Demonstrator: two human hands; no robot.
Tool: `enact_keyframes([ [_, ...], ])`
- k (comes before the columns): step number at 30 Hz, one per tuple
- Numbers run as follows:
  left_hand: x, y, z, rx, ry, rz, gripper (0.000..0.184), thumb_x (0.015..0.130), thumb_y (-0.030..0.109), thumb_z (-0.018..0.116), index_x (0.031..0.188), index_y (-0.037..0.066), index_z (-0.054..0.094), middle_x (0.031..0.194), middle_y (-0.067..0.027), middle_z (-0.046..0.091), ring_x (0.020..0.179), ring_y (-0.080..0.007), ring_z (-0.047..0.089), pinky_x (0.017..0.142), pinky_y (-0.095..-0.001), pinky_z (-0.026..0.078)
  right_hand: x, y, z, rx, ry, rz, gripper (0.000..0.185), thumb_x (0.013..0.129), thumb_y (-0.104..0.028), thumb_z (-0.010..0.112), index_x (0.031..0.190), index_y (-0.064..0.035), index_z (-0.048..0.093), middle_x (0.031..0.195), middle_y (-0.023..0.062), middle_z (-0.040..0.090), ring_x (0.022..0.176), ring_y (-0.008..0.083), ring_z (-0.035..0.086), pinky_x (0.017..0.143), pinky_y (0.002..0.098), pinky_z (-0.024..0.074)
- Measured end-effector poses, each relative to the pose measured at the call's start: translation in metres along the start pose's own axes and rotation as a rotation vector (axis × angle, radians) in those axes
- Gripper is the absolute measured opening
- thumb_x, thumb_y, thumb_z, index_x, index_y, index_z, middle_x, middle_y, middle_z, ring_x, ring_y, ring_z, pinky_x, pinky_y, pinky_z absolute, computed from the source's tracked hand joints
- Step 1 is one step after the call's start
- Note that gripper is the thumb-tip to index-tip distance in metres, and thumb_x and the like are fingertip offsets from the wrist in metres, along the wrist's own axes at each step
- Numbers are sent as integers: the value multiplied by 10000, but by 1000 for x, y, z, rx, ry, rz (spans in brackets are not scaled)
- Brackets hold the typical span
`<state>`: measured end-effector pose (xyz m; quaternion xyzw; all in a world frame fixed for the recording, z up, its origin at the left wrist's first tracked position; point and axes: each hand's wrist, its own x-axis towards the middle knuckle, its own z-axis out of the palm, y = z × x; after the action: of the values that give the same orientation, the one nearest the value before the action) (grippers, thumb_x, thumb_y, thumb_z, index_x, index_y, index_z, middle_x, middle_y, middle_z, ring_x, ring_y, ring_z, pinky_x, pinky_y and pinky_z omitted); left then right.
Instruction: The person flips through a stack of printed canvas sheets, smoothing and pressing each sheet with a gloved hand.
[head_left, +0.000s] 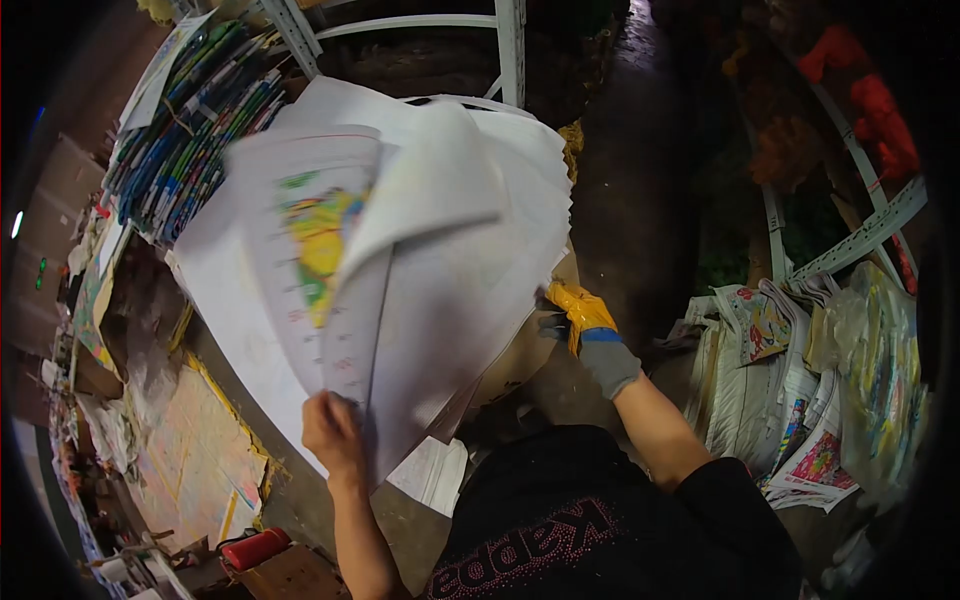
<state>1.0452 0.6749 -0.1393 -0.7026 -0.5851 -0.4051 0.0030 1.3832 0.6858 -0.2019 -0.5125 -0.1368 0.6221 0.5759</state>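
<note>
While our left hand pinches the near end of a printed sheet curling above a stack of white sheets, our gloved right hand is at the stack's right edge, its grip hidden from us. The sheet's lettering is too blurred to read, but we make out pink "Kappa" on the black shirt.

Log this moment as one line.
left hand: bare, grips printed sheet by near end | printed sheet: motion-blurred | right hand: gloved, at right edge of white sheet stack, contact unclear
</note>
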Motion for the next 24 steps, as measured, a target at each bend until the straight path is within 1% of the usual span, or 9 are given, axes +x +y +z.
enact_keyframes([
  [1, 0, -4, -2, -12, 45, -74, 43, 809, 26, 542, 851, 18, 546, 722, -147, 539, 616, -285, 550, 551, -350, 441, -3, -1, 4, -95, 113, -39, 364, 816, -260, 645, 1080, -20, 565, 914, 97, 605, 624, 178, 585, 559, 296, 519],
  [6, -6, 2, 1, -27, -95, 124, 100, 776, -10, 573, 866, 28, 554, 724, -138, 546, 607, -313, 554, 526, -363, 448, -2, 14, 12, -31, 214, 9, 352, 777, -272, 671, 1012, -22, 594, 860, 79, 579, 607, 168, 557, 543, 273, 509],
  [8, -9, 13, 8, -41, -77, 144, 109, 763, -22, 570, 851, 41, 554, 740, -137, 556, 631, -317, 570, 538, -380, 458, -3, 15, 14, -97, 219, -100, 286, 753, -285, 675, 891, -43, 607, 732, 29, 533, 564, 132, 517, 510, 257, 470],
  [11, -20, 8, 17, -7, -139, 191, 99, 759, -18, 565, 829, 48, 542, 840, -135, 602, 684, -316, 589, 573, -373, 482, -5, 0, 11, -174, 287, -244, 287, 775, -257, 663, 931, -21, 623, 725, 11, 552, 585, 125, 527, 482, 249, 458],
  [12, -23, 6, 20, -3, -137, 209, 92, 763, -12, 562, 827, 51, 542, 853, -133, 606, 697, -317, 589, 582, -375, 484, 0, -4, 4, -204, 262, -252, 227, 856, -230, 587, 974, -38, 607, 747, 57, 611, 527, 135, 562, 484, 259, 494],
  [15, -22, 5, 20, -17, -122, 225, 95, 759, -8, 558, 826, 57, 542, 854, -127, 607, 714, -315, 588, 597, -373, 486, 5, -9, -5, -319, 168, -350, 223, 850, -223, 595, 967, -35, 613, 757, 53, 616, 535, 134, 570, 488, 257, 496],
  [21, -19, 13, 16, -61, -201, 197, 122, 727, -31, 578, 826, 39, 567, 836, -135, 593, 754, -323, 582, 648, -376, 476, -13, 0, 20, -336, -45, -261, 298, 823, -180, 623, 1050, 12, 605, 820, 49, 629, 647, 122, 591, 577, 252, 525],
  [23, -21, 13, 16, -18, -252, 305, 195, 689, 26, 627, 871, 63, 568, 923, -105, 577, 806, -300, 566, 661, -382, 471, -18, -2, 22, -350, -73, -219, 311, 829, -188, 620, 1069, 8, 594, 842, 49, 625, 657, 120, 590, 598, 255, 531],
  [24, -25, 11, 14, -13, -332, 291, 237, 678, 51, 655, 903, 71, 583, 995, -113, 556, 877, -313, 546, 740, -395, 455, -20, -4, 22, -369, -102, -178, 324, 835, -195, 617, 1088, 5, 584, 863, 49, 621, 667, 118, 588, 618, 258, 538],
])
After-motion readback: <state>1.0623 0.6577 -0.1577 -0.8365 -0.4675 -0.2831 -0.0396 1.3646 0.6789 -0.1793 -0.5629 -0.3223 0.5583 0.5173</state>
